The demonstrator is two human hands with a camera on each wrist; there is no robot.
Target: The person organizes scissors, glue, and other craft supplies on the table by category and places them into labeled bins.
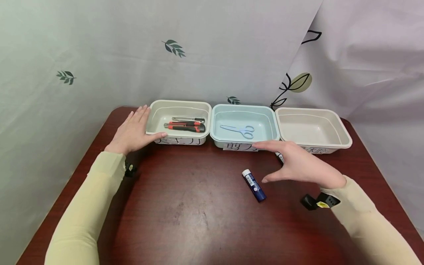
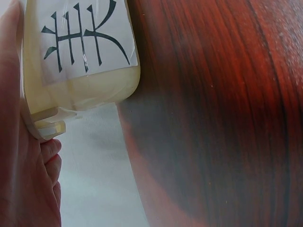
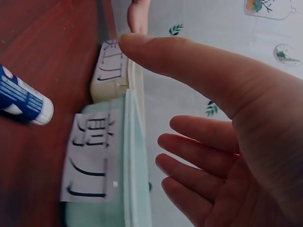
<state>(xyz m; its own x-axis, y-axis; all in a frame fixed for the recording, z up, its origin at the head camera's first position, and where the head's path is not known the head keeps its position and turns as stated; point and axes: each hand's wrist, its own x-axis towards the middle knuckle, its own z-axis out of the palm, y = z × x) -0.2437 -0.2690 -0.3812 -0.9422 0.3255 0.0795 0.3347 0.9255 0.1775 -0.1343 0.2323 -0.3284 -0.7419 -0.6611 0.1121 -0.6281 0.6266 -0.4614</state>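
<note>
My left hand [image 1: 134, 130] rests at the left end of a cream bin [image 1: 155, 110], straight fingers by its side and thumb along the front rim. The left wrist view shows that bin's paper label [image 2: 85, 38] close up. Over the table, my right hand [image 1: 291, 163] is spread with thumb and fingers apart, holding nothing. Just left of its thumb lies a blue glue stick [image 1: 254, 186] with a white cap. A second similar stick [image 1: 280, 158] is mostly hidden behind the right hand.
Several utility knives [image 1: 186, 127] lie in the cream bin. Beside it, a light blue bin [image 1: 218, 117] holds blue scissors [image 1: 246, 131]. A beige bin [image 1: 338, 129] stands at the right end of the row. Behind the dark red table [image 1: 159, 221] hangs a patterned cloth [image 1: 116, 48].
</note>
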